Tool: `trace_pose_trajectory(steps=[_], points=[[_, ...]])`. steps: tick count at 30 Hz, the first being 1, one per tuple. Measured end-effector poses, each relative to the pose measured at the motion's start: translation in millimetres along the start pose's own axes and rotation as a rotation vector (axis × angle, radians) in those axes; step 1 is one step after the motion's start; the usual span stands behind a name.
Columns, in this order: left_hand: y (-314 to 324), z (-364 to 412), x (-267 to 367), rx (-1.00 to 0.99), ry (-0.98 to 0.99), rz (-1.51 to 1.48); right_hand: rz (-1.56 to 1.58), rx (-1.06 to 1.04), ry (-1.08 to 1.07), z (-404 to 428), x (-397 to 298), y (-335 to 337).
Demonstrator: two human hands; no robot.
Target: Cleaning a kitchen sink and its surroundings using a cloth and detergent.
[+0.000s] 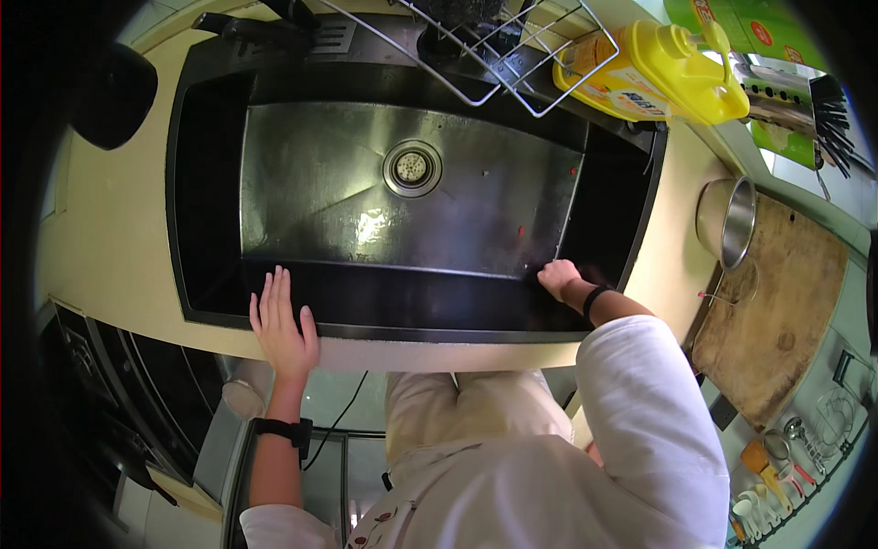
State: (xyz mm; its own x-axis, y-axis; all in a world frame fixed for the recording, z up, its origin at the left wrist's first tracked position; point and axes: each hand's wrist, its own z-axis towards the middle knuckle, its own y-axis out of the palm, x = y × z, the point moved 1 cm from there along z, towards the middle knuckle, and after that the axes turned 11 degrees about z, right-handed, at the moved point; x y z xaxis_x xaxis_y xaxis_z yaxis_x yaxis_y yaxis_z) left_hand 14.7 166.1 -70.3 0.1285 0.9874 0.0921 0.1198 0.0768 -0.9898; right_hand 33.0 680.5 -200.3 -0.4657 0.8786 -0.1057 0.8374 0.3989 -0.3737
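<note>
A dark stainless steel sink [315,178] lies before me, with a round drain strainer [412,167] in its floor. My left hand [282,329] rests flat at the sink's front left rim, fingers spread over the edge, holding nothing. Down in the front right corner of the basin is my right hand [560,276], its fingers curled; whether something is inside them is hidden. Small red scraps [520,232] lie on the sink floor near that hand, another by the right wall.
A wire rack [507,86] juts over the sink's back edge. Beside it leans a yellow pump bottle [638,72]. At the right stand a metal pot [735,223] and a wooden cutting board [782,302]. Black-handled utensils [254,31] sit at the back left.
</note>
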Motion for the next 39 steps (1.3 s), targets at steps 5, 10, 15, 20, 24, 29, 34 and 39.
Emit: trace_pose_trajectory(steps=[5,10,15,20,24,29,34,39], points=[[-3,-2,0,0.015,-0.008,-0.031,-0.055,0.102,-0.151,3,3,26],[-2,-5,-4,0.040,-0.033,-0.038,-0.101,0.071,-0.116,16,22,-10],[-1,2,4,0.029,-0.006,-0.017,0.037,0.496,0.222,33,93,-79],[-1,-8,-4,0.030,-0.027,-0.001,0.042,0.088,-0.004,6,47,-70],[-2,3,4,0.061,-0.008,-0.026,0.010,-0.082,-0.054,-2,8,13],[-1,-3,1,0.038,-0.011,-0.021,-0.066,-0.051,-0.067,10,1,7],[-2,-1,1,0.041,-0.002,-0.016,-0.159,0.066,-0.033,17,31,-10],[1,-2,0,0.049,0.011,-0.013,-0.096,0.433,0.273,36,75,-43]])
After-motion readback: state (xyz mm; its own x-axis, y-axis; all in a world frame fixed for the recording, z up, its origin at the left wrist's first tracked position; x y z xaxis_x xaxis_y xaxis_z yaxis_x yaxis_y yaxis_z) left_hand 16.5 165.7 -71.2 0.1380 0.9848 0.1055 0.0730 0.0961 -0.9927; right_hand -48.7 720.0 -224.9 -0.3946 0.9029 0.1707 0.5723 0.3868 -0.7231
